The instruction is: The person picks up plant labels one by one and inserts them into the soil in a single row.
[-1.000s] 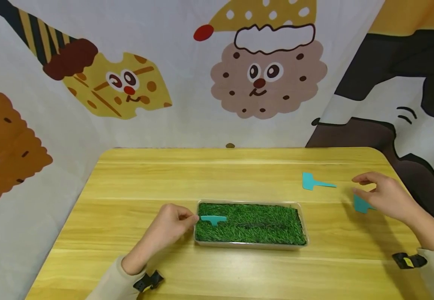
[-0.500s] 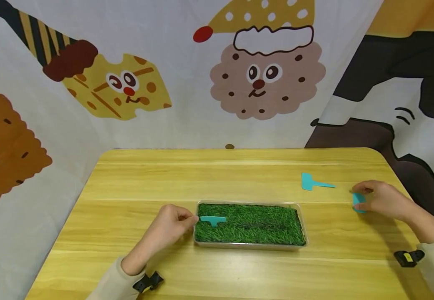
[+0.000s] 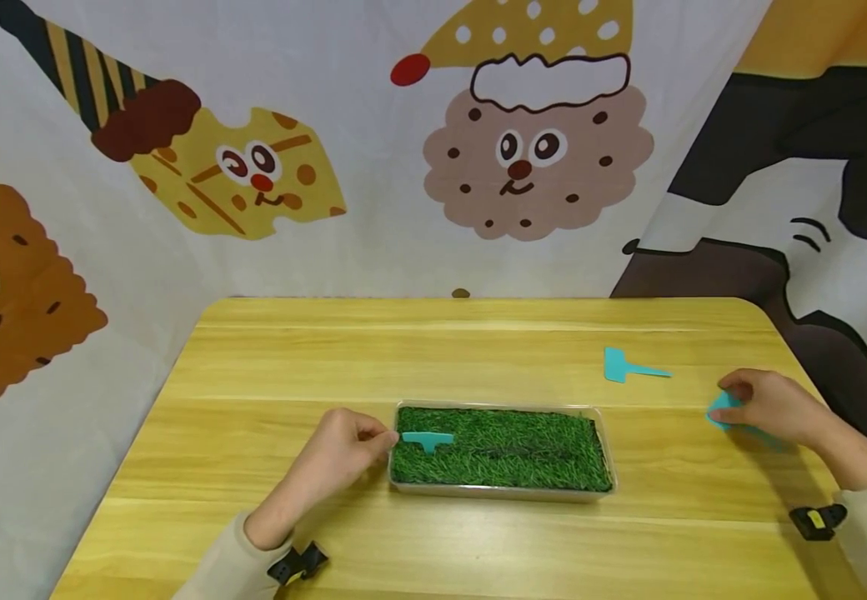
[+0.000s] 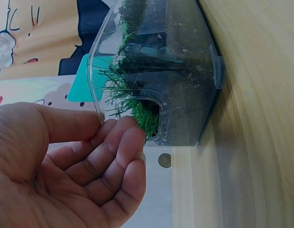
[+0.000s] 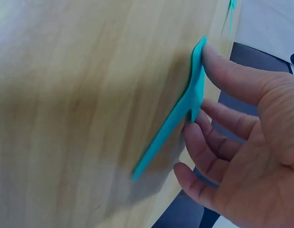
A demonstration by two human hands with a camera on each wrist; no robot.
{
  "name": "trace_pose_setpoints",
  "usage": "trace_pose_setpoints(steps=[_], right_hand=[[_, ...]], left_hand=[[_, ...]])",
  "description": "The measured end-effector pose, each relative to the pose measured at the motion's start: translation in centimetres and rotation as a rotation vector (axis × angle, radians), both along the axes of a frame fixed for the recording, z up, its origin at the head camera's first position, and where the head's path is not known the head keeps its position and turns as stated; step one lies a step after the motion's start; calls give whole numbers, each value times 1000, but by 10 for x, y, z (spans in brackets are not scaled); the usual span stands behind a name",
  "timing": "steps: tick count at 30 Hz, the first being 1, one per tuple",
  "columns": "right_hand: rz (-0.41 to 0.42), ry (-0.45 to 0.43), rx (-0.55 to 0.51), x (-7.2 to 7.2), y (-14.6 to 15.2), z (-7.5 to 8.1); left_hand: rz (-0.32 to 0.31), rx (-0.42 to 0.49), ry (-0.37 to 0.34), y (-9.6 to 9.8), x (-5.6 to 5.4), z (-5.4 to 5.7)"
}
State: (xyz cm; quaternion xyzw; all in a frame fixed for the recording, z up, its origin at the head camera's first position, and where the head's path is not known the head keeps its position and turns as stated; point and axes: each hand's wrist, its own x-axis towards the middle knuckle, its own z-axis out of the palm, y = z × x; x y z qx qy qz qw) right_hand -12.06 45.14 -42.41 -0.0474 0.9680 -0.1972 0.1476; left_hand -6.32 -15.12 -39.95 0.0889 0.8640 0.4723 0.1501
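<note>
My left hand (image 3: 339, 450) pinches the left rim of a clear plastic box (image 4: 189, 90) between thumb and fingers. Green artificial grass (image 3: 523, 429) fills the box, and a teal T-shaped plant label (image 3: 428, 438) stands upright in its left part. Over on the right, my right hand (image 3: 782, 408) holds a second teal plant label (image 5: 197, 92) by its wide head, thumb on one edge and fingers on the other. This label's thin stem slants down close over the table in the right wrist view. A third plant label (image 3: 615, 365) lies flat behind and right of the box.
The wooden table (image 3: 328, 358) has rounded far corners. Behind it hangs a white cloth (image 3: 373, 250) printed with cartoon biscuits. Each wrist wears a black strap device, such as the left one (image 3: 297, 564).
My right hand came down onto the plant label at the right, took its head between thumb and fingers, and tilted it. The left hand stayed at the box rim.
</note>
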Motion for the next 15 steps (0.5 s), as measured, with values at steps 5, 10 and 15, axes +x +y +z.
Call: trace_pose_setpoints(steps=[5,10,15], right_hand=[[-20,-36,19,3,6,0],[-39,-14,41,8,12,-2],[-67,8,19,16,18,-2]], left_hand=[[-8,0,11,0,-1,0],[-11,-7,19,-1,-1,0],[-3,1,5,-1,0,0]])
